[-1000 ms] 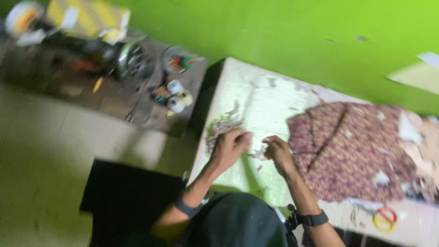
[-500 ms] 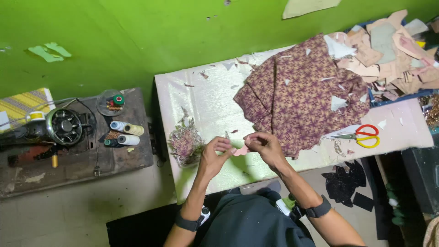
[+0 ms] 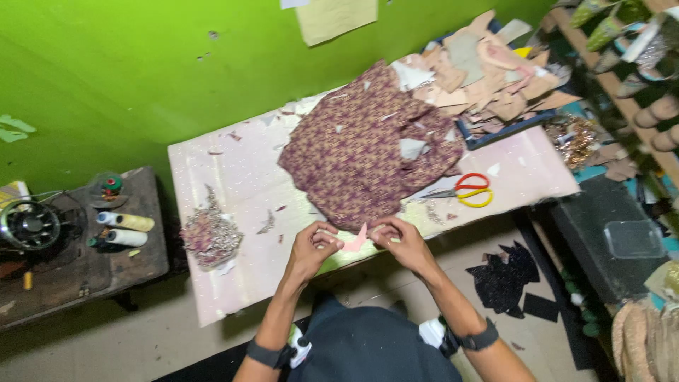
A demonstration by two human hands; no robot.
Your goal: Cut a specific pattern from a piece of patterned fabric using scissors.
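My left hand (image 3: 313, 249) and my right hand (image 3: 397, 238) pinch a small pink scrap of paper or cloth (image 3: 356, 241) between them, over the near edge of the pale work table (image 3: 240, 170). Just beyond my hands lies a crumpled maroon patterned fabric (image 3: 361, 145) with small white bits on it. Red and yellow scissors (image 3: 465, 189) lie on the table to the right of the fabric. A small heap of patterned fabric clippings (image 3: 209, 236) sits to the left of my left hand. Both wrists wear dark bands.
A pile of tan and pink cut pieces (image 3: 488, 67) fills the table's far right. A sewing machine wheel (image 3: 30, 225) and thread spools (image 3: 126, 229) stand on a dark stand at left. Black scraps (image 3: 506, 274) lie on the floor. Shelves with rolls (image 3: 636, 56) stand right.
The view has swung left to right, so the table now sits centred. My hands stay together on the small pink scrap, close to the maroon fabric's edge.
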